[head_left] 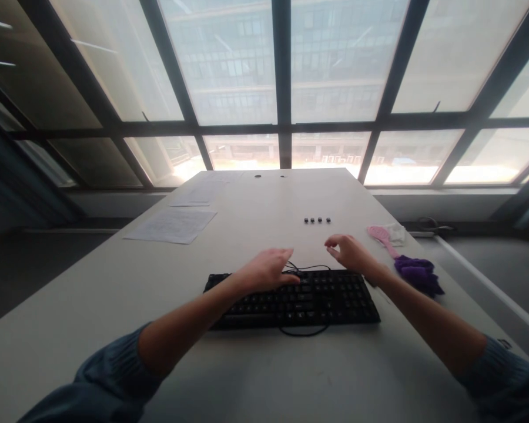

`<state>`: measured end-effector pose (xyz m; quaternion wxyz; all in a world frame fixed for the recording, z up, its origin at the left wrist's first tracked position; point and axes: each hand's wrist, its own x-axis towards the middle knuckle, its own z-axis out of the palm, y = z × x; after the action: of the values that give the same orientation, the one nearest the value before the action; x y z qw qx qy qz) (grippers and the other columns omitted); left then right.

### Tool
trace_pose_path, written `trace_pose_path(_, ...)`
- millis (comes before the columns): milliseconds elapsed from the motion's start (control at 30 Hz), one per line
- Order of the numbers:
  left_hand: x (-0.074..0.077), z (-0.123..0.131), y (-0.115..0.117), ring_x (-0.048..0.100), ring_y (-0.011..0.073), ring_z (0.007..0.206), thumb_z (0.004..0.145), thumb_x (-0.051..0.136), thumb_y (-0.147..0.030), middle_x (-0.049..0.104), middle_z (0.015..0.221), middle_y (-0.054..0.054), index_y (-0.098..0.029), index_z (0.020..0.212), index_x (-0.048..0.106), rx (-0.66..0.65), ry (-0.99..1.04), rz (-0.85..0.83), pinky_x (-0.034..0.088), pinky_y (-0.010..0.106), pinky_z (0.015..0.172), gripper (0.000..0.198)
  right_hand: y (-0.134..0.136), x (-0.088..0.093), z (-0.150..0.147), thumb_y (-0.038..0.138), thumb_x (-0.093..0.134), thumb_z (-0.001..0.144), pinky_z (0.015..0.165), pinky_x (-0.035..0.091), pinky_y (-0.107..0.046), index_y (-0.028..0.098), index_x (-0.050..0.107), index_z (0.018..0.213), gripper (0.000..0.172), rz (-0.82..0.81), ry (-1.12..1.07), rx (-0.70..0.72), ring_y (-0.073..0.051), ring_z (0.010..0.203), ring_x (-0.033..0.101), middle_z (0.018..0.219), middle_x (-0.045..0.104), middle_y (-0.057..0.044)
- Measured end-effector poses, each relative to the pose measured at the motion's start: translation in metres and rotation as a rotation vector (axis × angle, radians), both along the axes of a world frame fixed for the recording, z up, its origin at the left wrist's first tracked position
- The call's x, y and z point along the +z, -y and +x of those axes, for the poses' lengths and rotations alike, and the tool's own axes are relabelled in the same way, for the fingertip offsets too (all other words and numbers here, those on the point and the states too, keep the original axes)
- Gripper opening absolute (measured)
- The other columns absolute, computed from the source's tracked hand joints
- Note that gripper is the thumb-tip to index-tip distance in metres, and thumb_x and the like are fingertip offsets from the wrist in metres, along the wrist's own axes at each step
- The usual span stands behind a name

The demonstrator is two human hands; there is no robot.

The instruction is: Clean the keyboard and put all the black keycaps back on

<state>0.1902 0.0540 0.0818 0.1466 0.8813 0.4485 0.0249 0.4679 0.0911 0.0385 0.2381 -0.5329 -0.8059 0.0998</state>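
Note:
A black keyboard [291,302] lies on the white table [255,367] in front of me, with part of its cable behind and below it. My left hand [268,270] is over the keyboard's upper middle, fingers apart, thumb stretched to the right, holding nothing I can see. Just behind the keyboard's right part is my right hand [346,252], its fingers bent with a gap between thumb and fingertips and nothing visible in it. Several small dark keycap-like pieces [320,220] stand in a row beyond my right hand.
Sheets of paper [174,226] lie at the left. On the right edge are a pink brush [381,235], a white crumpled item [397,234] and a purple cloth [418,275]. Two small round items [258,176] sit near the far edge, before the windows.

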Motion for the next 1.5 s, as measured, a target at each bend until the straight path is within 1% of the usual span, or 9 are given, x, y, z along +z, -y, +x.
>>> trace_pose_path(167,0.004,0.034,-0.106,0.061,0.0259,0.124,0.089,0.068,-0.036,0.069,0.131,0.012,-0.017,0.130,0.066,0.215,0.126,0.157,0.043,0.034,0.109,0.045,-0.082,0.015,0.002,0.022,0.063,0.091,0.084,0.048,-0.031,0.018,0.075,0.103,0.017,0.049,0.178,-0.173,-0.023,0.097,0.068,0.104,0.076,-0.010)
trace_pose_path(300,-0.015,0.061,-0.173,0.066,0.0229,0.113,0.090,0.067,-0.029,0.074,0.120,0.010,-0.020,0.120,0.072,0.307,0.156,0.174,0.048,0.033,0.102,0.032,-0.130,0.008,-0.009,0.020,0.066,0.090,0.090,0.045,-0.034,0.019,0.075,0.103,0.016,0.049,0.236,-0.173,-0.026,0.107,0.063,0.106,0.075,-0.012)
trace_pose_path(500,-0.055,0.080,-0.214,0.068,0.0231,0.105,0.084,0.073,-0.029,0.077,0.110,0.006,-0.025,0.108,0.078,0.334,0.198,0.151,0.051,0.031,0.095,0.026,-0.162,-0.018,-0.024,0.018,0.067,0.089,0.096,0.037,-0.038,0.020,0.076,0.097,0.012,0.039,0.294,-0.096,-0.027,0.112,0.058,0.104,0.075,-0.011)
trace_pose_path(667,-0.069,0.087,-0.225,0.069,0.0223,0.100,0.082,0.069,-0.024,0.078,0.103,0.004,-0.028,0.098,0.082,0.321,0.254,0.118,0.051,0.029,0.093,0.021,-0.173,-0.028,-0.026,0.015,0.061,0.090,0.097,0.032,-0.040,0.017,0.076,0.091,0.015,0.031,0.282,-0.069,-0.027,0.109,0.059,0.099,0.075,-0.014)
trace_pose_path(900,-0.053,0.071,-0.192,0.072,0.0195,0.091,0.079,0.070,-0.025,0.079,0.095,0.006,-0.020,0.105,0.080,0.289,0.361,0.042,0.054,0.026,0.084,0.028,-0.145,-0.016,-0.025,0.015,0.062,0.090,0.096,0.038,-0.037,0.018,0.076,0.093,0.015,0.067,0.183,-0.036,-0.024,0.104,0.063,0.103,0.076,-0.011)
trace_pose_path(1100,-0.036,0.031,-0.091,0.073,0.0201,0.080,0.074,0.073,-0.031,0.080,0.083,0.005,-0.017,0.092,0.083,0.208,0.465,-0.232,0.055,0.026,0.074,0.024,-0.055,-0.008,-0.015,0.021,0.069,0.084,0.080,0.050,-0.030,0.020,0.076,0.088,0.008,-0.016,-0.298,0.132,-0.019,0.085,0.068,0.087,0.076,-0.003)
trace_pose_path(1233,-0.035,0.019,-0.033,0.073,0.0215,0.082,0.076,0.072,-0.035,0.080,0.086,0.005,-0.018,0.093,0.083,0.211,0.521,-0.290,0.054,0.028,0.077,0.027,0.006,-0.010,-0.014,0.021,0.069,0.083,0.079,0.050,-0.029,0.021,0.077,0.086,0.009,-0.158,-0.391,0.236,-0.017,0.082,0.069,0.085,0.077,-0.001)
trace_pose_path(1333,-0.038,0.021,-0.014,0.074,0.0224,0.085,0.076,0.072,-0.036,0.080,0.090,0.006,-0.018,0.095,0.083,0.235,0.560,-0.268,0.055,0.029,0.081,0.028,0.029,-0.013,-0.018,0.016,0.067,0.081,0.080,0.050,-0.029,0.021,0.077,0.085,0.012,-0.208,-0.365,0.233,-0.017,0.082,0.068,0.084,0.077,0.000)
trace_pose_path(1500,-0.046,0.028,-0.010,0.075,0.0225,0.088,0.078,0.071,-0.033,0.080,0.093,0.006,-0.018,0.095,0.083,0.229,0.596,-0.236,0.055,0.029,0.082,0.025,0.032,-0.018,-0.023,0.016,0.065,0.080,0.076,0.050,-0.029,0.020,0.077,0.086,0.014,-0.259,-0.334,0.218,-0.018,0.078,0.068,0.082,0.077,-0.002)
